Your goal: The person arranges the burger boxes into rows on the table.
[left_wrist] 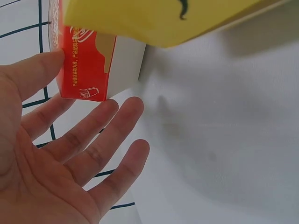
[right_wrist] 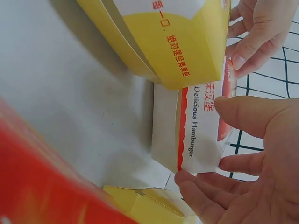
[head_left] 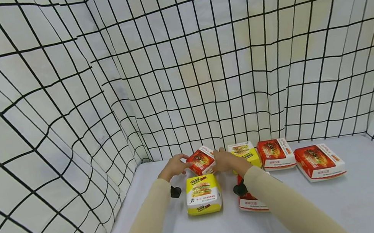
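Observation:
A red and white hamburger box [head_left: 201,161] sits tilted at the back of the table, between both hands. My left hand [head_left: 173,167] pinches its left end; in the left wrist view the thumb [left_wrist: 44,70] lies on the box's red face, with the other fingers spread below and behind. At the opposite end my right hand [head_left: 224,160] holds it, thumb [right_wrist: 243,109] on top and fingers at the side. Directly in front stands a yellow and white hamburger box [head_left: 203,195], apart from both hands. Whether the red box touches the table is hidden.
Another red box [head_left: 252,203] is partly covered by the right forearm. Behind that arm stands a second yellow box [head_left: 244,150]. Two more red boxes [head_left: 276,154] are at the right. A black net [head_left: 205,91] over white cloth encloses the table [head_left: 221,231] at back and sides.

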### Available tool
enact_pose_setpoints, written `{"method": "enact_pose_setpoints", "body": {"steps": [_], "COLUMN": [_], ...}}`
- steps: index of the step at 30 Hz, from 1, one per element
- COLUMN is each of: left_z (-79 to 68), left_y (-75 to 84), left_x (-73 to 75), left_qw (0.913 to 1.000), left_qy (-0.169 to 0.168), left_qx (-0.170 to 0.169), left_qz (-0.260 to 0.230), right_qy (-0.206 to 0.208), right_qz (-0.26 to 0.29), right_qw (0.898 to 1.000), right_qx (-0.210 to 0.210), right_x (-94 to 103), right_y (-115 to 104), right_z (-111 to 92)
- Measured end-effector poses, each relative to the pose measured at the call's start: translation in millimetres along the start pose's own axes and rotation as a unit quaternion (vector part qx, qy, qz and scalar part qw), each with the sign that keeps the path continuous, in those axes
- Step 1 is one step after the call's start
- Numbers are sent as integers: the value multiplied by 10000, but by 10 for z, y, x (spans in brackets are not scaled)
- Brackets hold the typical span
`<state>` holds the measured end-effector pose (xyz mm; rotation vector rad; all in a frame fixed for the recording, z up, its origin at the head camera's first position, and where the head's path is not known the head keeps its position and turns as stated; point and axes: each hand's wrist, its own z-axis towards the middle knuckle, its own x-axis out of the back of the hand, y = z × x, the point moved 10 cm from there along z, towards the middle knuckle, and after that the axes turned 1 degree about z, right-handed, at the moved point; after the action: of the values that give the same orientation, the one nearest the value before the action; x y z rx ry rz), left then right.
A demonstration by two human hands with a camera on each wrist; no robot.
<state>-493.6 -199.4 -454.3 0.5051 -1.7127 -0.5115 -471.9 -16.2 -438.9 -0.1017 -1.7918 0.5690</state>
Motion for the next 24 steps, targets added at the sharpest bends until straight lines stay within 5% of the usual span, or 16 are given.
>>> {"method": "enact_pose_setpoints", "body": {"steps": [18,24], "left_z": [-51,-122], "left_y": [-10,120], "left_x": [99,110], "left_qw": [9998,9989], "left_qy": [103,54], "left_qx": [-69,-349], "left_qz": [-156,303], "right_qy": [264,246], "right_qz": [125,213], "right_qw": [9995,9995], "right_qx": [-122,16], "right_x": [82,101], "right_y": [-4,-42], "right_z": [-37,-24]}}
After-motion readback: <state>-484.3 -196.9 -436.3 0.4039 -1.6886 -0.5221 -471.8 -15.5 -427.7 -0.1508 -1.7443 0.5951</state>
